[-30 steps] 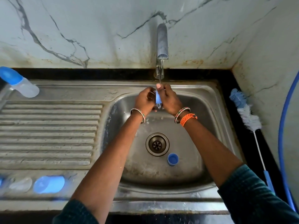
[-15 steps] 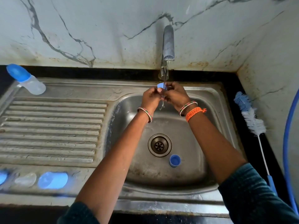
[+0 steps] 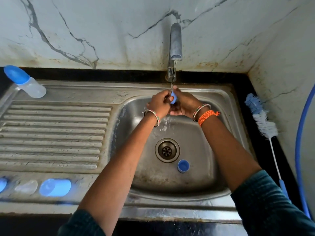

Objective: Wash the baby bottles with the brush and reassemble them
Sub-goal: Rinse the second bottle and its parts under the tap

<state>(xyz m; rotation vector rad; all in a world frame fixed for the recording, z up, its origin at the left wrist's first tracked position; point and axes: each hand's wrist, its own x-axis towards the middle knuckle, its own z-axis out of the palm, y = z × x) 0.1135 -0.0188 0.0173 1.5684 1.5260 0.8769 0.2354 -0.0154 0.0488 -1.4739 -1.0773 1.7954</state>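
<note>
Under the running tap (image 3: 175,41), my left hand (image 3: 159,103) and my right hand (image 3: 185,103) together hold a small blue bottle part (image 3: 173,97) in the water stream. Fingers of both hands curl round it and hide most of it. A blue ring cap (image 3: 183,166) lies in the steel sink basin (image 3: 201,176) near the drain (image 3: 167,150). An assembled bottle with a blue cap (image 3: 25,81) lies at the far left of the drainboard. The bottle brush (image 3: 263,123) lies on the black counter to the right of the sink.
On the near left rim lie a blue cap (image 3: 55,187), a clear teat (image 3: 26,186) and another blue piece (image 3: 2,183) at the frame edge. The ribbed drainboard (image 3: 51,133) fills the left. A blue hose (image 3: 300,150) runs down the right wall.
Both hands stayed under the tap and turned the blue part between the fingers. Water now splashes into the basin below my hands.
</note>
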